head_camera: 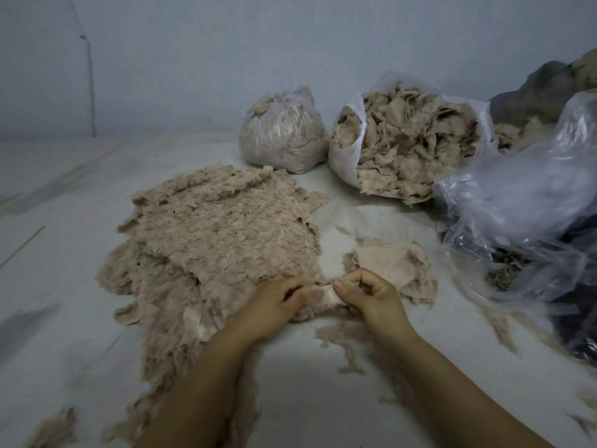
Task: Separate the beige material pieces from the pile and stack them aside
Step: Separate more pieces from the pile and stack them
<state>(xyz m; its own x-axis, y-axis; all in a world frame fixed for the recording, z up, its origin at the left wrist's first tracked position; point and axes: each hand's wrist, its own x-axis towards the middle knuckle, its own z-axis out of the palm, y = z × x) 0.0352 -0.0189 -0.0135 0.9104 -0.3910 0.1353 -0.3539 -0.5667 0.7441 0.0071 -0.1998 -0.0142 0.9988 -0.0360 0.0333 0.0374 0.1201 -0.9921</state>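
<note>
Both forearms reach in; the left hand (281, 297) and right hand (366, 292) each keep a pinching grip on 1 beige piece (326, 291), apparently tugging it off the fleecy stack (223, 234) on the surface (64, 253).

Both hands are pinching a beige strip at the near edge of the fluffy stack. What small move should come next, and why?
Probably pull the hands apart to peel the piece free. The left hand and right hand pinch one thin beige strip between them, at the near edge of the fluffy stack, with a smaller piece lying to its right.
</note>
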